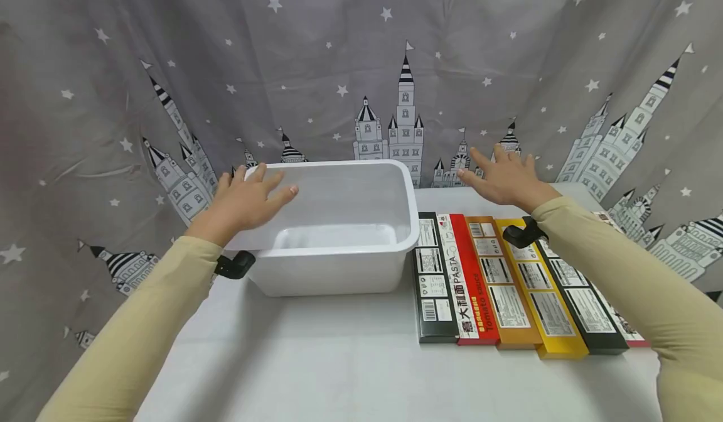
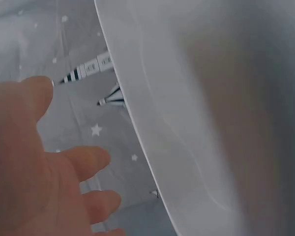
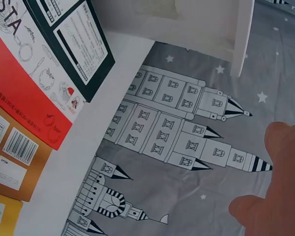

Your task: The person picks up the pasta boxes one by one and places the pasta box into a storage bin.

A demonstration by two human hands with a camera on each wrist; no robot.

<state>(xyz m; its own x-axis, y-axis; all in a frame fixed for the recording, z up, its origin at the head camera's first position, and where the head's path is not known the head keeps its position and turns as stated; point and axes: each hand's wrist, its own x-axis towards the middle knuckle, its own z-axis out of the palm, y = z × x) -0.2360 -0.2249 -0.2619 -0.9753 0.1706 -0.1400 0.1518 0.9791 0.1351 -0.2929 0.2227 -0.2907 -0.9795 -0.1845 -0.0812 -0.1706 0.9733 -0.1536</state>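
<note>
My left hand [image 1: 243, 199] hovers with fingers spread over the left end of a white plastic bin [image 1: 333, 274], overlapping its rim in the head view. In the left wrist view the fingers [image 2: 88, 162] stand beside the bin's pale wall [image 2: 152, 123] and hold nothing. Raised beyond the far ends of a row of pasta boxes, my right hand [image 1: 505, 177] has its fingers apart, nothing in them. The row includes a dark green box [image 1: 433, 277], a red and white box [image 1: 467, 277], an orange box [image 1: 503, 284] and a yellow box [image 1: 542, 290], lying flat side by side.
A white table [image 1: 339, 359] carries the bin and the boxes, which lie close to the bin's right side. Behind it hangs a grey curtain [image 1: 316, 51] printed with stars and castles. My right forearm passes above the rightmost boxes [image 1: 587, 302].
</note>
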